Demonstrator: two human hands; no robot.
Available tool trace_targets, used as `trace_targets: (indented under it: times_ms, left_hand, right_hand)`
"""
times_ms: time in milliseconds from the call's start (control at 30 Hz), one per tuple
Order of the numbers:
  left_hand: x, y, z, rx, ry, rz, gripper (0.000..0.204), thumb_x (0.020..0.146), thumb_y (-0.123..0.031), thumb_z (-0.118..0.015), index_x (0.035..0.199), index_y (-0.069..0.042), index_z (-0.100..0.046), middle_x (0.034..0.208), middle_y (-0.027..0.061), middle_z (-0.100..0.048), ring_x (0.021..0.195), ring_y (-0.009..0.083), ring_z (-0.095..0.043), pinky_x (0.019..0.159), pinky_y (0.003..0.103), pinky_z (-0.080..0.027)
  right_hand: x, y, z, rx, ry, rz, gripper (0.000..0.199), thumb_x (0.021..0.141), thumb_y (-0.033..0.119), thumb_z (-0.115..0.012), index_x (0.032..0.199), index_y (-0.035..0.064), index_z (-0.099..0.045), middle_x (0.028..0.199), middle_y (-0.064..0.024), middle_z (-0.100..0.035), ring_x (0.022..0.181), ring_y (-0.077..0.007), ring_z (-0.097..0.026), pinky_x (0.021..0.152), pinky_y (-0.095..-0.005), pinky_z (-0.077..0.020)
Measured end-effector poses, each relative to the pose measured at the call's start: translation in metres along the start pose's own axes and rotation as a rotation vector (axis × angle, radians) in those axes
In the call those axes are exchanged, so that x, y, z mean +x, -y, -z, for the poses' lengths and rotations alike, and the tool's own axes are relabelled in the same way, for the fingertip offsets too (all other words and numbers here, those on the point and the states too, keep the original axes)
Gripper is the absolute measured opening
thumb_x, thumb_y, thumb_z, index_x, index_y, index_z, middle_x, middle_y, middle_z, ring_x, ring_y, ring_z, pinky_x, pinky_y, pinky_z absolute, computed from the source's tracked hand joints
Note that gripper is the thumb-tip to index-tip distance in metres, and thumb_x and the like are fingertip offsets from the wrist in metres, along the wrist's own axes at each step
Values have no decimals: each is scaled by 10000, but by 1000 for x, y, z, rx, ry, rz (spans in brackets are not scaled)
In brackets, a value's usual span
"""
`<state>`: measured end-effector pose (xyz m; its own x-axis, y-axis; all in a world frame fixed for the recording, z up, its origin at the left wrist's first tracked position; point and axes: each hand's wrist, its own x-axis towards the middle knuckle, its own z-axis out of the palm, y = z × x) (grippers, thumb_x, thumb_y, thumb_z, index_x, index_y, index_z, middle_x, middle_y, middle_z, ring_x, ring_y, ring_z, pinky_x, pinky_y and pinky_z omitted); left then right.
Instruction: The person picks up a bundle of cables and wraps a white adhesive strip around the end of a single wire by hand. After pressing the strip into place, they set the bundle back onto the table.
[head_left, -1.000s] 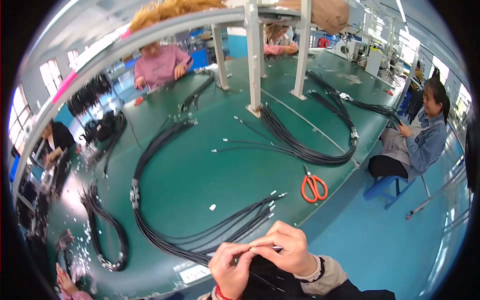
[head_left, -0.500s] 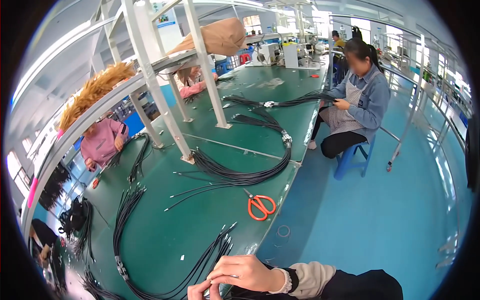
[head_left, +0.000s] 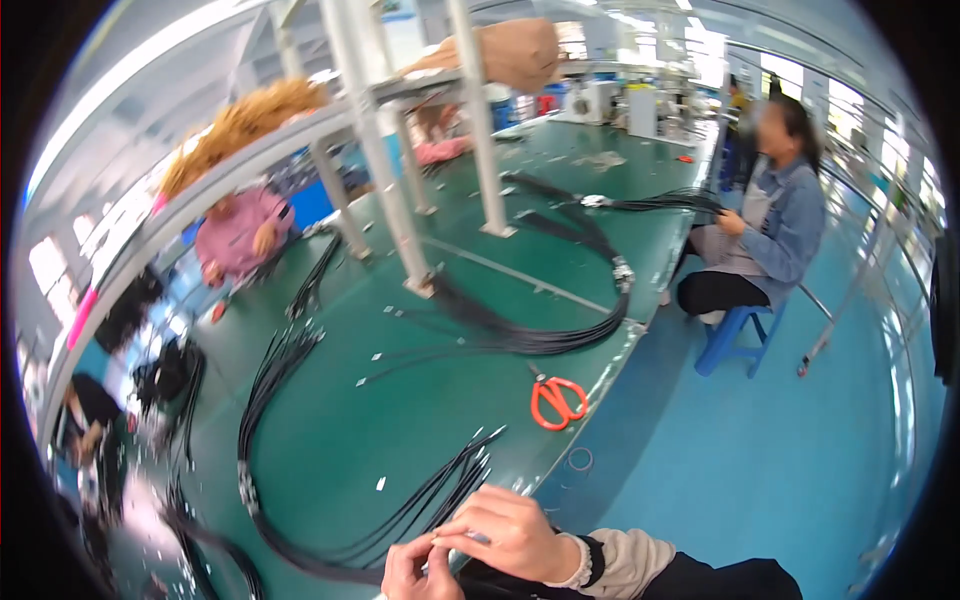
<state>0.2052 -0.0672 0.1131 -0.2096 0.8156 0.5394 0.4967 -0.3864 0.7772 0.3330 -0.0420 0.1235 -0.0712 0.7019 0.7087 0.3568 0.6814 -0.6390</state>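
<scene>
At the frame's lower middle, the left hand (head_left: 420,572) and right hand (head_left: 515,535) pinch together on a small unclear piece (head_left: 478,538), probably to steady it, near black cables (head_left: 285,552).

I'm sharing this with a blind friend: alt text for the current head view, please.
A person's left hand and right hand meet near the edge of a green table; what they pinch is unclear. Bundled black cables and red scissors lie beyond, with a co-worker seated at right.
</scene>
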Motion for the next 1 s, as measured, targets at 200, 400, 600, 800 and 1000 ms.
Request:
trace_targets:
  times_ms: [200, 400, 600, 800, 1000]
  left_hand:
    - [30, 162, 34, -267, 122, 159, 79, 723, 60, -684, 779, 29, -638, 703, 91, -626, 605, 130, -593, 534, 233, -456]
    - [4, 254, 67, -429, 93, 276, 92, 744, 74, -677, 824, 45, -641, 748, 87, -630, 650, 120, -613, 574, 219, -490]
    - [2, 275, 82, -444, 128, 243, 107, 750, 72, -679, 847, 44, -646, 764, 90, -634, 659, 127, -622, 594, 216, -501]
    - [-3, 285, 87, -425, 107, 248, 112, 736, 67, -691, 835, 31, -653, 741, 87, -640, 647, 133, -622, 571, 221, -488]
    - [-5, 293, 98, -413, 149, 184, 133, 739, 89, -682, 853, 48, -627, 778, 95, -624, 691, 141, -619, 611, 230, -493]
  right_hand:
    - [-14, -70, -140, -101, -25, 7, 168, 618, 73, -796, 684, 79, -642, 656, -16, -601, 600, -175, -531, 530, -283, -391]
    - [-54, -103, -227, 14, 80, -52, 185, 597, 84, -808, 684, 82, -645, 636, -1, -604, 582, -142, -509, 532, -268, -353]
    - [-57, -102, -246, -2, 129, -12, 186, 598, 85, -805, 711, 80, -657, 646, 5, -608, 575, -130, -497, 531, -259, -326]
    - [-70, -94, -256, -95, 97, -45, 194, 595, 68, -803, 739, 96, -676, 672, 17, -582, 596, -128, -489, 501, -252, -363]
    - [-74, -93, -267, -79, 70, -34, 208, 583, 60, -811, 736, 98, -676, 660, 23, -568, 588, -128, -475, 490, -254, -355]
